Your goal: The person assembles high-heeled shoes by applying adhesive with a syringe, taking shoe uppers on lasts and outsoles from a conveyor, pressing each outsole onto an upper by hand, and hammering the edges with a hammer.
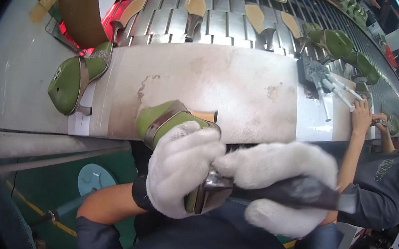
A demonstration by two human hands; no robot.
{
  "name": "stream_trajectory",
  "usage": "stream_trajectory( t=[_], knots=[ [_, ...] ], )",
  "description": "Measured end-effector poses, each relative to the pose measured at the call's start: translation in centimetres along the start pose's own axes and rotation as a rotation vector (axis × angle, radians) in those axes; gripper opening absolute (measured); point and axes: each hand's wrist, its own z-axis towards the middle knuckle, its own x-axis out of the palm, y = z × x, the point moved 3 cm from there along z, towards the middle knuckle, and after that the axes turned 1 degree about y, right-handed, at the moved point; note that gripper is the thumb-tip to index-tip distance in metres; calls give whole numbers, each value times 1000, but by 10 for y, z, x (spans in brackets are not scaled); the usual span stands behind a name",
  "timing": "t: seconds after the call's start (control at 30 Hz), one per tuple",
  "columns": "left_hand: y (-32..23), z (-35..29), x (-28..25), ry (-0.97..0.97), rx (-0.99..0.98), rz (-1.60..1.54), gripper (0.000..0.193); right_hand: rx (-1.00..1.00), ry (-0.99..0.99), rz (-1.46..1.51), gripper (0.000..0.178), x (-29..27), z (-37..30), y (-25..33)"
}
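White gloves cover both my hands. My left hand [177,166] is closed around a green shoe last with a brown strap [159,119], whose toe end shows above the fingers at the table's near edge. A tan underside and dark heel end show beside it. Below the same hand a green piece with a shiny band [193,199] sticks out; I cannot tell whether it belongs to the same shoe. My right hand [284,167] is closed around a dark, elongated tool [296,192], blurred, with a shiny metal end by my left hand and a pale blunt end at the right.
Another green strapped shoe [67,86] lies at the left on the worktable [204,85]. Behind runs a slatted conveyor [227,23] with several shoes. A box of small shiny bits [313,71] and several syringes [335,91] lie right, near a co-worker's hands [361,117]. A blue stool [95,179] stands below.
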Motion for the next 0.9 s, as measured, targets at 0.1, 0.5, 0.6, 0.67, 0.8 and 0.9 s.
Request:
stream_trajectory(
  t=[0.1,0.5,0.6,0.67,0.8,0.9],
  knots=[
    [22,-51,3,114,-31,360,76,96,-91,-59,30,8,-21,-48],
    [83,-90,22,90,8,628,60,319,-279,-48,29,-9,-36,-116],
    [81,-90,22,67,-22,629,55,184,-253,-59,31,-11,-26,-96],
    [82,-91,19,102,0,667,49,65,-237,1,39,-4,-28,-87],
    [75,-82,23,182,-97,636,42,46,-156,-159,47,19,-32,-103],
    [84,-87,25,95,-66,590,32,40,-222,-100,46,22,-32,-110]
  ],
)
